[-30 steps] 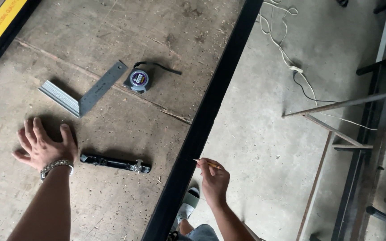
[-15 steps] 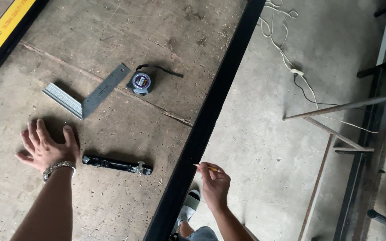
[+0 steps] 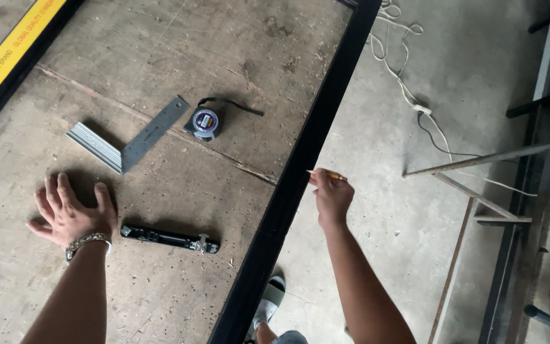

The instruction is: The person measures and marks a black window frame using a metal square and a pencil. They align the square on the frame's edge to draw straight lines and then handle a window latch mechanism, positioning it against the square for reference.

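Observation:
My left hand point(image 3: 70, 213) lies flat with fingers spread on the worn plywood tabletop point(image 3: 179, 44); a metal bracelet circles its wrist. Just to its right lies a slim black metal latch piece point(image 3: 170, 238). My right hand point(image 3: 331, 194) holds a yellow pencil point(image 3: 326, 174), whose tip points at the long black metal bar point(image 3: 300, 172) that runs along the table's right edge. Farther up the table lie a grey try square point(image 3: 128, 139) and a small tape measure point(image 3: 204, 121) with a black strap.
A black and yellow strip point(image 3: 7, 57) runs along the table's far left. On the concrete floor to the right lie a white cord point(image 3: 408, 95), thin metal rods point(image 3: 479, 159) and a dark steel frame point(image 3: 523, 210). My sandalled foot point(image 3: 268, 302) shows below the table edge.
My right hand has risen with the pencil along the black bar. My left hand stays flat on the tabletop.

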